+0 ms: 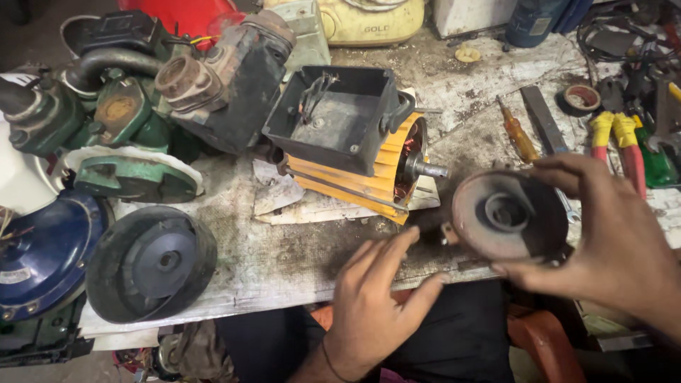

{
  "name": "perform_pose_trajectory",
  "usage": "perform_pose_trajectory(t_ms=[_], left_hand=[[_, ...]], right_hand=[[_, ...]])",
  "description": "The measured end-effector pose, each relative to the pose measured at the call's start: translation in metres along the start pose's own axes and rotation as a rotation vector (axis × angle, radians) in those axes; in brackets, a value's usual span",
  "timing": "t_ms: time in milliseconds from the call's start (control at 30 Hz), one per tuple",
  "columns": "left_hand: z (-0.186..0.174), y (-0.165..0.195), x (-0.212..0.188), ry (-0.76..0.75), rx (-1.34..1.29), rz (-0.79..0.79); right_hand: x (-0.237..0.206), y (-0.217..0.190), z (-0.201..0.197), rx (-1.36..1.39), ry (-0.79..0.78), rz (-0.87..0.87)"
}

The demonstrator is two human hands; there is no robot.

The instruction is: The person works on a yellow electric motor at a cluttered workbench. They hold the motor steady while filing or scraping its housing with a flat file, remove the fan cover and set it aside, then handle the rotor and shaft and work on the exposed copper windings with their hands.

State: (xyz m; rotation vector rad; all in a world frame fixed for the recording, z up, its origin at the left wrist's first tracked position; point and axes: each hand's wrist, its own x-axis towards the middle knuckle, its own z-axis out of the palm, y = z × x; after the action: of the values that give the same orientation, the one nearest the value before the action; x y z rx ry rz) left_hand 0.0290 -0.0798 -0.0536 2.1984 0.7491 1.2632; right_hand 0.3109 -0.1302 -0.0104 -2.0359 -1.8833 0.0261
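- While the right hand [610, 248] curls round a rusty round metal end cover [505, 215], thumb under its lower rim and fingers over the top, the cover hangs just above the bench edge.
- Left hand [372, 301] holds nothing, fingers loosely spread, fingertips near the cover.
- Just behind lies an orange finned motor body [369, 186] with a black open terminal box [333, 117].
- A black ribbed fan cover [150, 264] sits well apart, on the dirty white workbench [284, 259].

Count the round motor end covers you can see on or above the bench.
2. One dark end cover lies on the bench at the left; the other end cover is held in the right hand. More may be hidden among the clutter.
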Motion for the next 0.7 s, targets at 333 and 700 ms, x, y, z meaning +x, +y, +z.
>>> perform_pose_trajectory(t_ms=[333, 700], left_hand=[[-0.007, 0.006, 0.001, -0.312, -0.499, -0.064], [-0.020, -0.005, -0.034, -0.075, -0.424, -0.004]], right_hand=[[-0.037, -0.028, 0.011, 0.688, -0.071, -0.266], [-0.033, -0.050, 0.028, 1.074, -0.106, -0.405]])
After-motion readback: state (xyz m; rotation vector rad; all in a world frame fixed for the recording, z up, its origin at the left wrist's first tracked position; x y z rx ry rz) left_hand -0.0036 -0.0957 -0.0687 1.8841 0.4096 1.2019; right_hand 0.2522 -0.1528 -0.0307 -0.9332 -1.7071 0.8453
